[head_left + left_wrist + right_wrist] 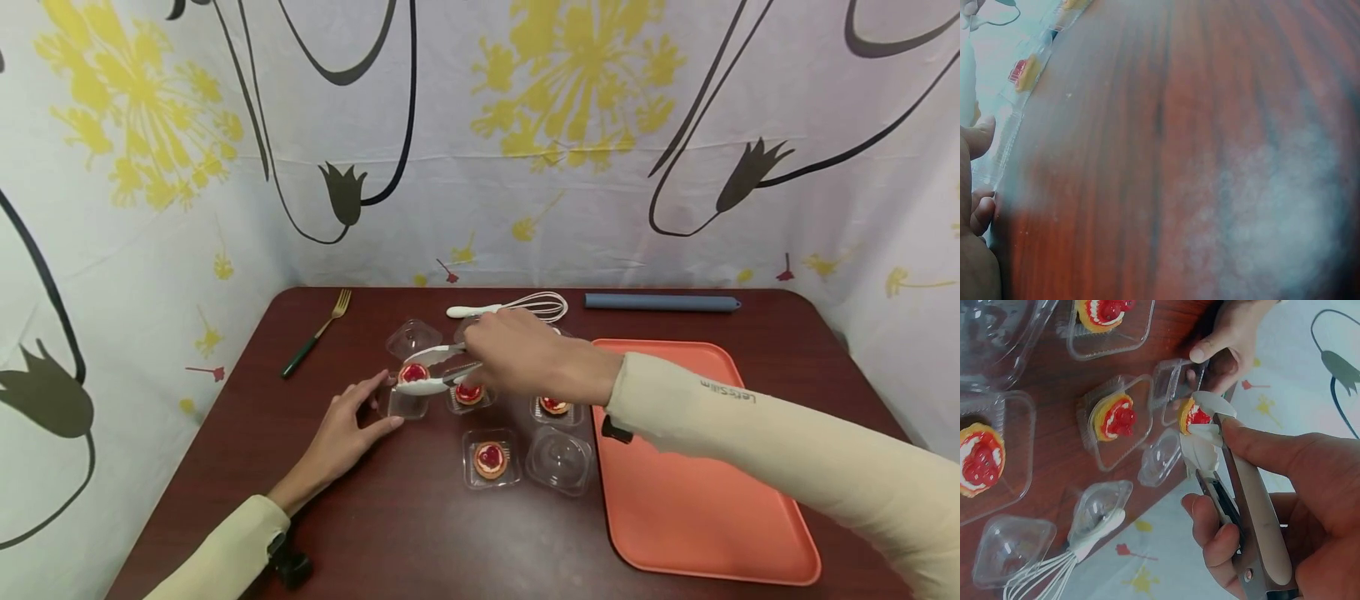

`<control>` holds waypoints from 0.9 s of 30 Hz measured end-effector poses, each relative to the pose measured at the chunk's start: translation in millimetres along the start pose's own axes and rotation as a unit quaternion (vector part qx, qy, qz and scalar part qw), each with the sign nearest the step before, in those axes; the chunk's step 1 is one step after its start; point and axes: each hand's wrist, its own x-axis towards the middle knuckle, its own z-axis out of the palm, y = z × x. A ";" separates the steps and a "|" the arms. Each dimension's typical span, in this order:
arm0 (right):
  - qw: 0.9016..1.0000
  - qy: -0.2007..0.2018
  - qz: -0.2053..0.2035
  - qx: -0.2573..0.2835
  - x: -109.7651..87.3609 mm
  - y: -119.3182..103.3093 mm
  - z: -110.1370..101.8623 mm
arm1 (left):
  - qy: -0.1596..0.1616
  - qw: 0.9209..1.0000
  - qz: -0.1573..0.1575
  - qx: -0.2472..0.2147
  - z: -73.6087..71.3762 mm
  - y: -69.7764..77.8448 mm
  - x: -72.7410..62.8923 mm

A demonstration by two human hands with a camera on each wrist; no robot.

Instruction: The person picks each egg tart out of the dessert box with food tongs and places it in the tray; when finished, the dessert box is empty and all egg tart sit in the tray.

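Observation:
My right hand (525, 354) grips metal tongs with white tips (425, 387). Between the tips is a small fruit tart (413, 372) with red topping, at a clear plastic container (408, 407) on the table's left. The right wrist view shows the tart (1195, 415) beside the white tips; I cannot tell whether it touches the container floor. My left hand (333, 442) holds that container by its edge, thumb and fingers on its near and left sides. Other tarts sit in clear containers: one nearby (469, 393), one in front (491, 459), another (555, 406) partly behind my right arm.
An orange tray (697, 508) lies on the right, under my right forearm. Along the back are a white whisk (468, 312) and a blue-grey bar (660, 302). A green-handled fork (303, 354) lies at the left. Clear domed lids, such as one in front (559, 461), adjoin the containers.

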 end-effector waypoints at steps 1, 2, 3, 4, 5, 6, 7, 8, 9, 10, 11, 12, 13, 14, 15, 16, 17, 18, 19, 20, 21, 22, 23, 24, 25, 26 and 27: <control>1.000 0.001 0.003 0.004 -1.9 2.0 -1.2 | 0.000 1.000 0.000 0.000 0.0 0.0 0.1; 1.000 0.002 0.005 0.006 -4.0 4.3 -2.6 | -0.001 1.000 0.000 0.000 0.0 0.1 0.1; 1.000 0.005 0.007 0.006 -6.0 6.4 -3.7 | 0.000 1.000 0.000 0.000 0.1 0.1 0.2; 1.000 0.008 0.009 0.009 -8.0 8.6 -4.8 | 0.001 1.000 0.001 0.002 0.2 0.0 0.5; 1.000 0.011 0.013 0.012 -10.0 10.8 -6.0 | 0.002 1.000 0.002 0.002 0.3 0.1 0.6; 1.000 0.013 0.017 0.015 -12.0 13.0 -7.1 | 0.002 1.000 0.002 0.002 0.4 0.0 0.7; 1.000 0.016 0.019 0.016 -14.0 15.4 -8.0 | 0.004 1.000 0.003 0.001 0.5 0.0 0.8; 1.000 0.018 0.021 0.015 -15.9 17.7 -8.8 | 0.005 1.000 0.004 0.002 0.5 0.1 0.9; 0.999 0.020 0.025 0.016 -17.7 19.8 -9.2 | 0.006 1.000 0.005 0.002 0.7 0.0 1.0; 0.999 0.021 0.026 0.016 -19.9 22.0 -10.0 | 0.006 1.000 0.006 0.002 0.7 0.2 1.1; 0.999 0.021 0.028 0.017 -21.9 24.4 -10.1 | 0.006 1.000 0.004 0.001 0.8 0.5 0.9; 0.999 0.021 0.030 0.017 -24.3 26.6 -10.4 | 0.005 1.000 0.002 0.001 0.8 0.6 0.7; 0.999 0.020 0.032 0.018 -26.8 28.6 -10.6 | 0.005 1.000 0.002 0.001 0.9 0.6 0.5; 0.999 0.018 0.036 0.023 -29.4 30.3 -10.9 | 0.005 1.000 0.001 0.001 0.9 0.6 0.2; 0.999 0.016 0.041 0.030 -32.0 32.3 -10.9 | 0.004 1.000 0.001 0.001 1.0 0.5 -0.1; 0.998 0.014 0.045 0.036 -34.8 34.1 -10.7 | 0.003 1.000 0.000 0.001 0.9 0.6 -0.5; 0.998 0.012 0.052 0.042 -37.3 36.0 -10.1 | 0.003 1.000 -0.001 0.001 0.9 0.5 -1.0; 0.997 0.012 0.058 0.045 -40.0 37.7 -9.7 | 0.003 1.000 0.000 0.001 0.9 0.3 -1.4; 0.997 0.012 0.064 0.049 -42.2 39.4 -8.9 | 0.003 1.000 0.000 0.001 0.9 0.1 -1.8; 0.996 0.014 0.069 0.050 -44.5 41.2 -8.0 | 0.003 1.000 0.001 0.000 0.8 -0.1 -2.1; 0.996 0.018 0.071 0.049 -46.9 43.3 -6.8 | 0.003 1.000 0.001 0.000 0.8 -0.2 -2.3; 0.996 0.022 0.073 0.047 -49.4 45.4 -5.7 | 0.003 1.000 0.001 0.000 0.8 -0.3 -2.5; 0.996 0.027 0.074 0.045 -51.9 47.5 -4.6 | 0.004 1.000 0.002 -0.001 0.9 -0.4 -2.5; 0.996 0.031 0.074 0.043 -54.6 49.5 -3.7 | 0.004 1.000 0.003 -0.001 0.9 -0.5 -2.4; 0.996 0.035 0.075 0.044 -57.2 51.5 -2.9 | 0.004 1.000 0.004 -0.002 1.0 -0.6 -2.4; 0.995 0.040 0.075 0.043 -59.8 53.5 -2.2 | 0.004 1.000 0.005 -0.001 1.0 -0.8 -2.3; 0.995 0.044 0.075 0.045 -62.5 55.6 -1.5 | 0.004 1.000 0.006 -0.002 1.1 -0.9 -2.2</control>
